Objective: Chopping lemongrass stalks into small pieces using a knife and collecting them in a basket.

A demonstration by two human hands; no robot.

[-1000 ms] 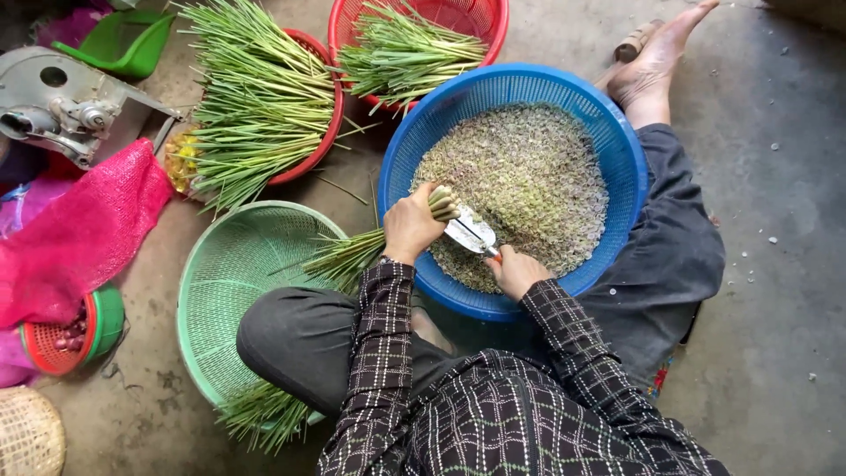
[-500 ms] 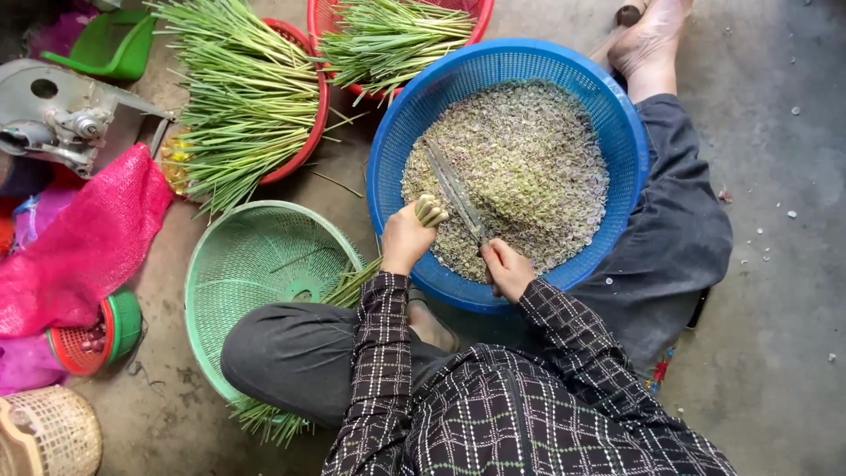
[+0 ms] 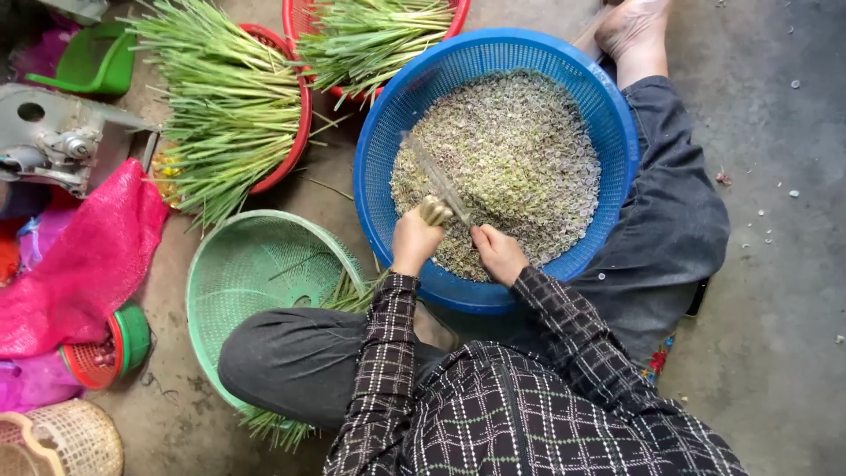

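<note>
My left hand [image 3: 412, 241] grips a bundle of green stalks [image 3: 434, 210] by their cut ends, held over the near rim of a blue basket [image 3: 493, 53]. My right hand [image 3: 499, 253] holds a knife [image 3: 434, 179] whose blade lies across the bundle's tip and points up and left. The blue basket is heaped with small chopped pale green pieces [image 3: 515, 150]. The bundle's leafy tails [image 3: 352, 291] trail down toward my knee.
A light green basket [image 3: 238, 264] sits by my left knee. Two red baskets [image 3: 295, 132] [image 3: 304, 18] hold long green stalks [image 3: 225, 97]. At the left are a pink net bag [image 3: 79, 256], a grey metal machine [image 3: 53, 141], a green scoop [image 3: 92, 62], a woven basket [image 3: 66, 441]. Bare foot [image 3: 630, 26] at the top.
The knife has swung from lying low beside the bundle to standing across its tip. Both hands stay at the basket's near rim. The camera view has shifted downward.
</note>
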